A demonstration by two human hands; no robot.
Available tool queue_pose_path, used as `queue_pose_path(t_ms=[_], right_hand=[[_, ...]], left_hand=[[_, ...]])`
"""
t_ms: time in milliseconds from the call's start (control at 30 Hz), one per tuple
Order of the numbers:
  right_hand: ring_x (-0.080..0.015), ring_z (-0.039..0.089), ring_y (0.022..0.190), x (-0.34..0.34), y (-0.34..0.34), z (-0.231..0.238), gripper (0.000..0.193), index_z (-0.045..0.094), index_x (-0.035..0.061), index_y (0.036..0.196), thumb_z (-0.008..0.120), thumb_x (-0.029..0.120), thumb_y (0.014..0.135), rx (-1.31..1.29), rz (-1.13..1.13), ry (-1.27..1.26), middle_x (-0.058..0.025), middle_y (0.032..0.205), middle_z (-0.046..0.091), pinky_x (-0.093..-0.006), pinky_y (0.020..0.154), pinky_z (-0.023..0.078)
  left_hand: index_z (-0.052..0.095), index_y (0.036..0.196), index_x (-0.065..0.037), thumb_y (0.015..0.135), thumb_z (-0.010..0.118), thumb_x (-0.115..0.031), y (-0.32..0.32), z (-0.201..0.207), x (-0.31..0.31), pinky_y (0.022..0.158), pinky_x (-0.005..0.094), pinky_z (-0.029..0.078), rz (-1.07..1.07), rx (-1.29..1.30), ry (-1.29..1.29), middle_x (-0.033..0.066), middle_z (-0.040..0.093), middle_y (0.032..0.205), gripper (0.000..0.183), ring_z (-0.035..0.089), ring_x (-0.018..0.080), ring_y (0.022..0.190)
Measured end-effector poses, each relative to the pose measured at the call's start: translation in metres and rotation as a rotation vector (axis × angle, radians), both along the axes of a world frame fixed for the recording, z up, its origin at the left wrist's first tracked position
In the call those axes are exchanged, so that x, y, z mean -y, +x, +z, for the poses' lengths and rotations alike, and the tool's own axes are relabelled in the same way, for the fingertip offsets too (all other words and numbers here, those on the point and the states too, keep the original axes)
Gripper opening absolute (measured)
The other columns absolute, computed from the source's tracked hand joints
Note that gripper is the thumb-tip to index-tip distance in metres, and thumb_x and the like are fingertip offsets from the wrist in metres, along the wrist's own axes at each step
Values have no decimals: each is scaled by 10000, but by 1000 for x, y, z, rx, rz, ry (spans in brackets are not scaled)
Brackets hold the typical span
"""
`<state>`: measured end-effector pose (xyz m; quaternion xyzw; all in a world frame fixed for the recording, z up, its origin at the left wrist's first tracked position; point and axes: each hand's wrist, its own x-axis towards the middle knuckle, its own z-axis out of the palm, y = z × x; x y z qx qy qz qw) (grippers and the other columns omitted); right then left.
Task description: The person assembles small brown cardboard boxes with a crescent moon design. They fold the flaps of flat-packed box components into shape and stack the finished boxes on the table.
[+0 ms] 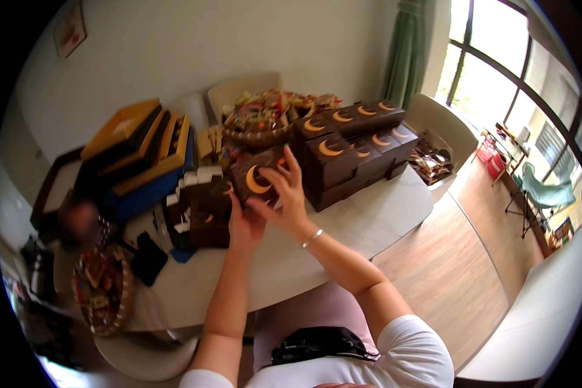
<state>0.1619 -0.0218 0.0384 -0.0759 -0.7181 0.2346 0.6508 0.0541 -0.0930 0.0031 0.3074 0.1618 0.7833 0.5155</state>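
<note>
Above the table, a dark brown gift box [244, 176] with a golden crescent moon is held in both hands. Its lower left edge rests in my left hand [246, 223], whose fingers are partly hidden behind it. My right hand [288, 197], with a silver bangle at the wrist, grips it from the right; the thumb and fingers lie across its moon face and far edge. Just below and left of it are flat dark brown boxes [210, 226] and small white-topped pieces [204, 174]. To the right stand stacked moon-printed boxes [333, 165].
Woven baskets of wrapped sweets stand behind [255, 132] and at the near left [100, 291]. Yellow-and-black trays [126, 132] pile up at the left, near a black pouch [149, 258]. Chairs [440, 126] surround the white table [278, 275]. Another person, blurred, is at the far left.
</note>
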Motion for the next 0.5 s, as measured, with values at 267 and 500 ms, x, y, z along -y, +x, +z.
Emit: queue_pose_path(t_ms=[267,500], right_hand=[[-365,455,1237,-2,123,18,715,651,115,1278,864,225,604,112,-258,41,-141,1376,517,-449,1041,410],[-326,495,1229,-77,212,36,636,619,122,1244,864,130,657,55,-383,-178,-159,1303,499,-424,1022,430]], left_hand=[[361,1479,-66,1070,405,-255,104,47,-10,1124,363,357,-8,-345,-73,114,466,1422,453,410,217,1364],[550,1312,-89,814,716,-172,137,70,-63,1133,597,203,1159,-1796,80,128,458,1410,531,331,343,1409]])
